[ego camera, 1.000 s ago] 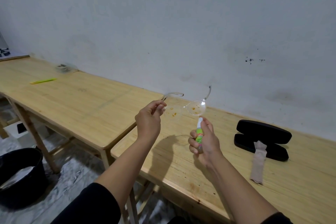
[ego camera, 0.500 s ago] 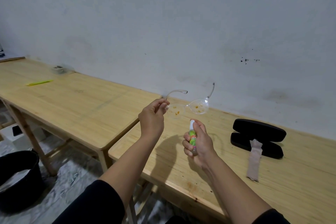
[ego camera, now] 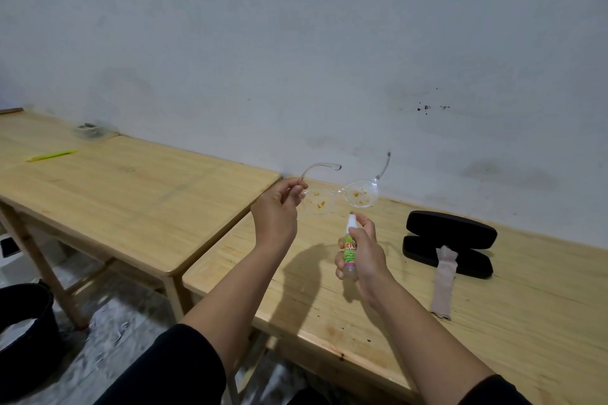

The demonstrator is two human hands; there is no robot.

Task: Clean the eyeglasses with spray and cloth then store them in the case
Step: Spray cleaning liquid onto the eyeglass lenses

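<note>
Clear-framed eyeglasses [ego camera: 360, 196] with orange-brown specks on both lenses hang in the air above the right table, temples unfolded. My left hand [ego camera: 274, 212] pinches their left temple. My right hand [ego camera: 363, 248] grips a small green-labelled spray bottle [ego camera: 349, 248] upright, its white nozzle just below the lenses and a finger on top. An open black glasses case [ego camera: 450, 232] lies on the table to the right. A beige cloth [ego camera: 444, 279] is draped over the case's front half and onto the wood.
Two light wooden tables [ego camera: 148, 194] stand side by side against a grey wall. A yellow-green pen [ego camera: 52, 155] and a small clear dish [ego camera: 87, 130] lie far left. A black bucket [ego camera: 23, 329] sits on the floor at lower left.
Both hands with the glasses and bottle shifted slightly left in view; the bottle's nozzle stays just under the lenses. Case and cloth have not moved on the table.
</note>
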